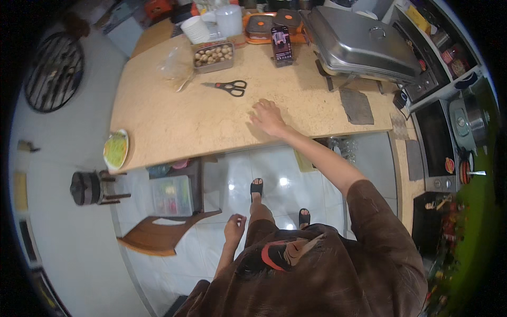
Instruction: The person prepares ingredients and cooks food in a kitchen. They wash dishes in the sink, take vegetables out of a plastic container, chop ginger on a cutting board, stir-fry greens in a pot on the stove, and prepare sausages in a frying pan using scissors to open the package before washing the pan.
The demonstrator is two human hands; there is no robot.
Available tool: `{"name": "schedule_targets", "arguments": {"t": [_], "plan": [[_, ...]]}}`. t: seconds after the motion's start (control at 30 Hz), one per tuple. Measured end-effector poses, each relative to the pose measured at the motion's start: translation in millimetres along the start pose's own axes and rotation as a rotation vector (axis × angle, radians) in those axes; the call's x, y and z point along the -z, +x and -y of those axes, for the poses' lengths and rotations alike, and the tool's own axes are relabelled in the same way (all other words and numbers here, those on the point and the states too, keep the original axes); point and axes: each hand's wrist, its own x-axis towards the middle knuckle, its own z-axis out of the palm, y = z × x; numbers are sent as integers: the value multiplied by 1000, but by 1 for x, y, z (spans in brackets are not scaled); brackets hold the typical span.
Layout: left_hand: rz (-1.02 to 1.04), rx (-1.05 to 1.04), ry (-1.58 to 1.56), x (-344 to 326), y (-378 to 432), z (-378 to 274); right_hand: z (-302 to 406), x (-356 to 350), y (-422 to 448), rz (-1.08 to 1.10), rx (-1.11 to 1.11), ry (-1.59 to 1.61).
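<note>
My right hand [269,117] reaches over the tan tabletop [174,126] with its fingers spread and nothing seen in it. Just beyond its fingertips lie black-handled kitchen scissors [229,86], blades pointing left. Behind the scissors stands a rectangular container [214,66] of small round, brownish pieces. A clear plastic bag [176,67] slumps at the container's left side. Down beside my body hangs my left hand [235,228], apart from the table. Its fingers are curled, no object shows in it, and its palm is hidden.
A stainless-steel chafing dish [360,41] stands at the back right. To its left, a phone [282,45] is propped upright. Stacked white cups [195,30] are behind the container. A plate [116,148] of green food sits at the left edge. Below is a wooden chair [158,237].
</note>
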Motion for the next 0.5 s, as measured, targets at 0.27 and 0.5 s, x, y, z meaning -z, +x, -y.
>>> {"name": "schedule_targets", "arguments": {"t": [0.27, 0.5], "plan": [[51, -132, -262, 68, 121, -5, -1, -70, 138, -122, 148, -171], [110, -125, -267, 91, 123, 27, 21, -59, 101, -37, -33, -466]]}}
